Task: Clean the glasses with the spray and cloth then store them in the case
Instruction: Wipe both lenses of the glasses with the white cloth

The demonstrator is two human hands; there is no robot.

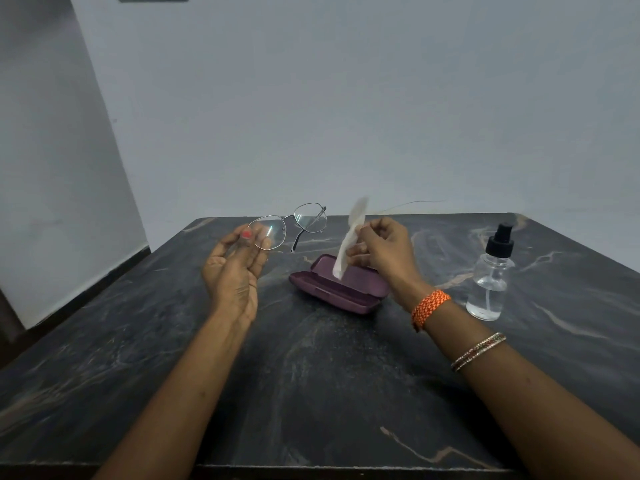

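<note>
A person's two bare arms reach forward over a dark marble table (311,393), seen from a head-worn camera looking down.

The left hand (235,268), at about ten o'clock from the middle of the table, holds the glasses (289,225) up in the air, thumb and fingertips pinching the rim of one lens. The other lens and one folded arm of the frame stick out toward twelve o'clock, clear of the table.

The right hand (381,251), at about one o'clock, is closed around a thin white cloth (351,237), which hangs in a loose strip (its top edge is blurred). The cloth's lower end dangles just above the open case. It is near the glasses but apart from them.

The case (337,284), purple and hard-shelled, lies open on the table at twelve o'clock, directly between the hands, with nothing visibly inside it.

The spray bottle (490,275), clear with a black pump top, stands upright at about two o'clock, well apart from both hands.

Judging progress: the glasses and cloth are both in hand, so wiping looks about to start or is under way. Whether the lenses have already been sprayed cannot be told. Folding the glasses, placing them in the case and closing it remain to be done.
</note>
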